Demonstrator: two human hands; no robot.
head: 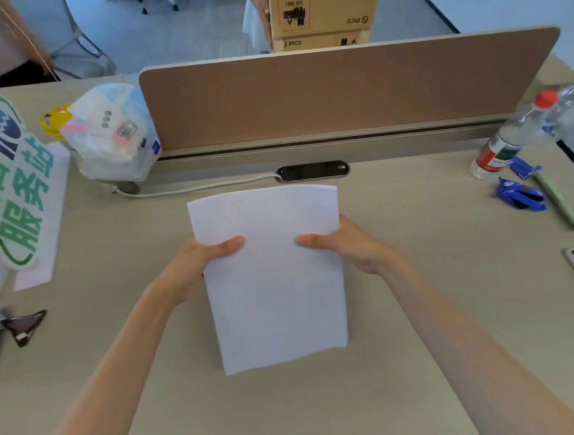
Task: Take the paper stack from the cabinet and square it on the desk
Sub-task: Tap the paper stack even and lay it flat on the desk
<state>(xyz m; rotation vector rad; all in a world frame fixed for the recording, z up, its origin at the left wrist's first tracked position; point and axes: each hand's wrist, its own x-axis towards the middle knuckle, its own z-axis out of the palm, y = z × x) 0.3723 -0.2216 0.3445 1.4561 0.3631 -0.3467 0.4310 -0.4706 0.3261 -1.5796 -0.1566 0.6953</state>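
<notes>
A white paper stack point(274, 287) stands roughly upright over the middle of the beige desk point(423, 309), its lower edge near the desktop and its top edge bowed. My left hand point(197, 269) grips its left side, thumb across the front sheet. My right hand point(346, 243) grips the right side the same way. The fingers behind the sheets are hidden. No cabinet is in view.
A brown divider panel point(337, 89) with a power socket point(312, 171) backs the desk. A plastic bag point(111, 135) and a green lettered sign point(8, 181) lie left. A water bottle point(509, 138), blue wrappers point(521, 195) and a pen point(557, 201) lie right. Behind the panel, a person holds a cardboard box point(324, 8).
</notes>
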